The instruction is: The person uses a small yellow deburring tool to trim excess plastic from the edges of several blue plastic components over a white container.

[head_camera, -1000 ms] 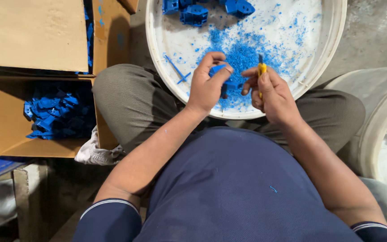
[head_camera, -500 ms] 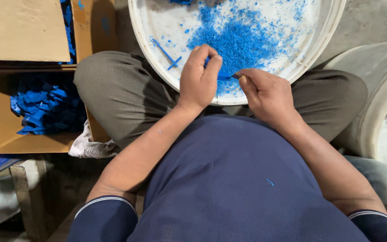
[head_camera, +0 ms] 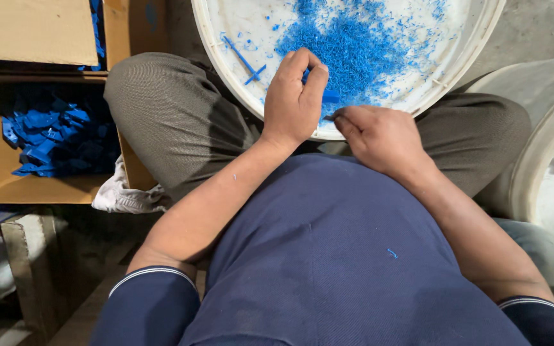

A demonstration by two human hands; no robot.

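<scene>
Left hand (head_camera: 293,96) pinches a blue part (head_camera: 329,97) over the white tub (head_camera: 476,48); right hand (head_camera: 379,134) is clenched, contents hidden.

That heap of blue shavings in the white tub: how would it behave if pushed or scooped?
The blue shavings look thin and curly, so probably very light and loose. Pushed, they would likely scatter rather than slide together, as the stray flecks across the white tub suggest. One clings to the navy shirt, so they may stick.

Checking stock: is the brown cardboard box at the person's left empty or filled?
Partly filled: blue plastic parts lie piled inside the open brown cardboard box.
</scene>
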